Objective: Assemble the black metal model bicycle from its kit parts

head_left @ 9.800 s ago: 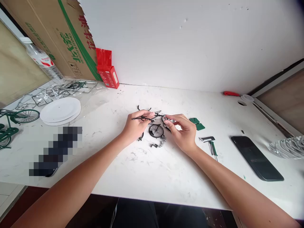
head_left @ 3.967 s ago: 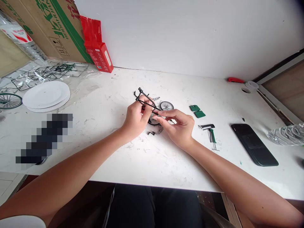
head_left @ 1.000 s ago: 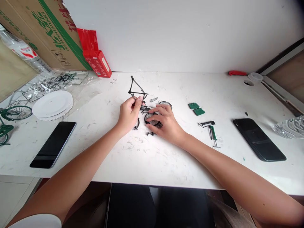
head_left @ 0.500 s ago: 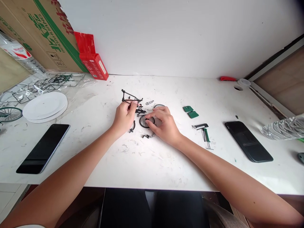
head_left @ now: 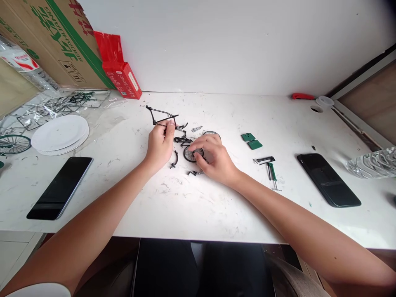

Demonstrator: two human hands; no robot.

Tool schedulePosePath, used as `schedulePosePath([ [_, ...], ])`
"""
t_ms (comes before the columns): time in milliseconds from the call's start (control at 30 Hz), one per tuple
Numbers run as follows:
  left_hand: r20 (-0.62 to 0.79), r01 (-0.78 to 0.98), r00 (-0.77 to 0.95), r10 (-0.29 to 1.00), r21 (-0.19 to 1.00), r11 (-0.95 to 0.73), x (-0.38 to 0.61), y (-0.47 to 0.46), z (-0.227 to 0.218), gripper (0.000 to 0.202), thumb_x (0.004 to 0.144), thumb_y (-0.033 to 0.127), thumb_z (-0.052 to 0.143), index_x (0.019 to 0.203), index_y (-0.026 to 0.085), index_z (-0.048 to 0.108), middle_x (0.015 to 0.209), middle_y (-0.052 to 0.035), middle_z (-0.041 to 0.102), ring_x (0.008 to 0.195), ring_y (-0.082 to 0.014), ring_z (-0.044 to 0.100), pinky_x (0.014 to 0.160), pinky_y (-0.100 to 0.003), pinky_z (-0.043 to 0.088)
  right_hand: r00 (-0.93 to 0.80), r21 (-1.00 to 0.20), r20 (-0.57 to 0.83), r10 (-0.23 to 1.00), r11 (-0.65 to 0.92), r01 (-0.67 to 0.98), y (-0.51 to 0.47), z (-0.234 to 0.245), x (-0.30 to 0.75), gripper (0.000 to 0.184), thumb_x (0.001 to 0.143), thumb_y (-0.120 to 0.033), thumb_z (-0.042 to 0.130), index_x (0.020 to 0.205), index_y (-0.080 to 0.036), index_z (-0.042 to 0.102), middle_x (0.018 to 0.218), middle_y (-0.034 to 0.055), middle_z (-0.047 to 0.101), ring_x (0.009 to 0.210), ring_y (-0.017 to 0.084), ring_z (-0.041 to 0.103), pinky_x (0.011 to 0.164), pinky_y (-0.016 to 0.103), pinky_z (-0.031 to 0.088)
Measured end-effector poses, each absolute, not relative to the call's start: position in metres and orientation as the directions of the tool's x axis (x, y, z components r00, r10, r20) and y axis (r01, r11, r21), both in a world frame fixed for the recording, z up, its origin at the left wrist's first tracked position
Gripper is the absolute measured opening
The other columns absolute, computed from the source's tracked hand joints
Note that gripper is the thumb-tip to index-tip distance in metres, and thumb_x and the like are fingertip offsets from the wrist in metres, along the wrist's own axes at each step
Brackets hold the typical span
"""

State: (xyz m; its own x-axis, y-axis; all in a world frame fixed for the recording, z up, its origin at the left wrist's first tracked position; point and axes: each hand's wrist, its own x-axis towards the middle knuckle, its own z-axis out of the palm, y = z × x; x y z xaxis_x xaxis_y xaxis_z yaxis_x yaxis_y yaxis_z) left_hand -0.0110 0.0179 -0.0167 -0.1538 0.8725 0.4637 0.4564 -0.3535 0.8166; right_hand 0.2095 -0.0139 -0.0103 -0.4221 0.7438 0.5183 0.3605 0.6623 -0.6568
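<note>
My left hand (head_left: 160, 144) pinches a small black model bicycle frame (head_left: 161, 116) and holds it just above the white table (head_left: 185, 206). My right hand (head_left: 213, 159) rests on the table to its right, fingers curled over a small spoked wheel (head_left: 191, 154). A second spoked wheel (head_left: 211, 133) lies just behind that hand. Small black parts (head_left: 182, 140), a curved mudguard piece (head_left: 175, 159) and a short chain piece (head_left: 193, 173) lie between and below the hands.
Two green flat pieces (head_left: 251, 140) and small tools (head_left: 269, 166) lie right of my hands, then a black phone (head_left: 328, 179). Another phone (head_left: 59, 187), white plates (head_left: 60, 133), wire parts in plastic (head_left: 62, 105), a red box (head_left: 122, 79) and a cardboard box (head_left: 58, 41) are on the left.
My left hand has tilted the frame down and to the left over the last second. My right hand has stayed on the spoked wheel. The view has shifted slightly.
</note>
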Motion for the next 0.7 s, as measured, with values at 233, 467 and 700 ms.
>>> schedulePosePath([
  [233, 0.449, 0.459, -0.147, 0.882, 0.821, -0.341, -0.014, 0.022, -0.019, 0.051, 0.112, 0.065, 0.047, 0.088, 0.023, 0.065, 0.071, -0.0020, 0.057, 0.074, -0.0191, 0.059, 0.066, -0.031, 0.045, -0.757, -0.523, 0.383, 0.529, 0.800, 0.294, -0.004, 0.001, 0.225, 0.024, 0.095, -0.044, 0.081, 0.108, -0.024, 0.085, 0.101, 0.0074, 0.076, 0.099, 0.028, 0.060, 0.095, 0.046, 0.054],
  [467, 0.413, 0.437, -0.166, 0.895, 0.845, -0.309, -0.011, 0.020, -0.015, 0.050, 0.109, 0.066, 0.050, 0.090, 0.022, 0.065, 0.070, -0.0019, 0.057, 0.072, -0.0185, 0.057, 0.061, -0.029, 0.040, -0.809, -0.489, 0.363, 0.463, 0.833, 0.258, -0.008, -0.002, 0.222, 0.031, 0.096, -0.050, 0.084, 0.107, -0.021, 0.087, 0.107, 0.0118, 0.070, 0.103, 0.028, 0.054, 0.092, 0.044, 0.050],
  [700, 0.383, 0.383, -0.107, 0.917, 0.867, -0.318, -0.012, 0.018, -0.019, 0.048, 0.111, 0.058, 0.050, 0.080, 0.022, 0.057, 0.062, 0.0022, 0.040, 0.058, -0.0149, 0.037, 0.054, -0.030, 0.028, -0.760, -0.521, 0.401, 0.512, 0.810, 0.271, -0.008, -0.009, 0.219, 0.017, 0.102, -0.037, 0.077, 0.102, -0.022, 0.086, 0.103, 0.0092, 0.072, 0.103, 0.027, 0.055, 0.097, 0.045, 0.050],
])
